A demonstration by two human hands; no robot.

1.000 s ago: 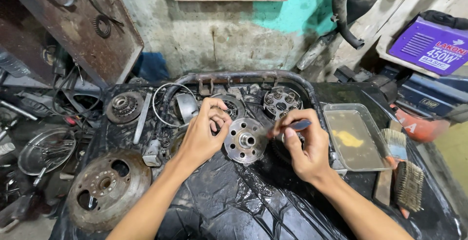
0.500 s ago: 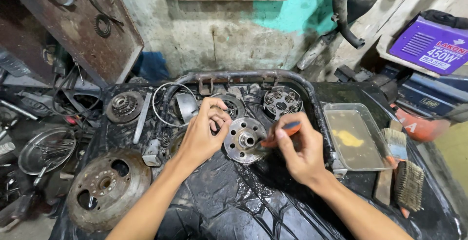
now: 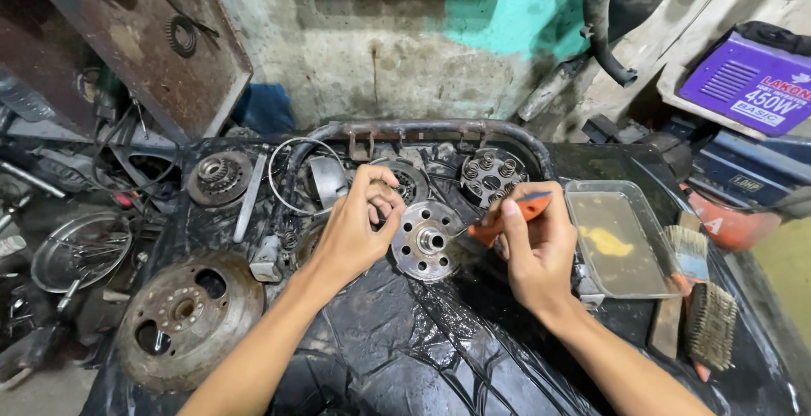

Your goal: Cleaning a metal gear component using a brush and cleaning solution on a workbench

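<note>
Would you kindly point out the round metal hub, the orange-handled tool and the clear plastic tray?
round metal hub (image 3: pixel 425 241), head view, on its face beside the centre bore.
orange-handled tool (image 3: pixel 527 207), head view, on its handle.
clear plastic tray (image 3: pixel 651 214), head view, on its right rim.

Bare forearms, no sleeves, gloves or rings; left hand (image 3: pixel 355 234), right hand (image 3: pixel 536 251).

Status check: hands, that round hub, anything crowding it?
Left hand steadies round metal hub. Right hand grips orange-handled tool, tip at hub. Spring-studded disc close behind.
</note>
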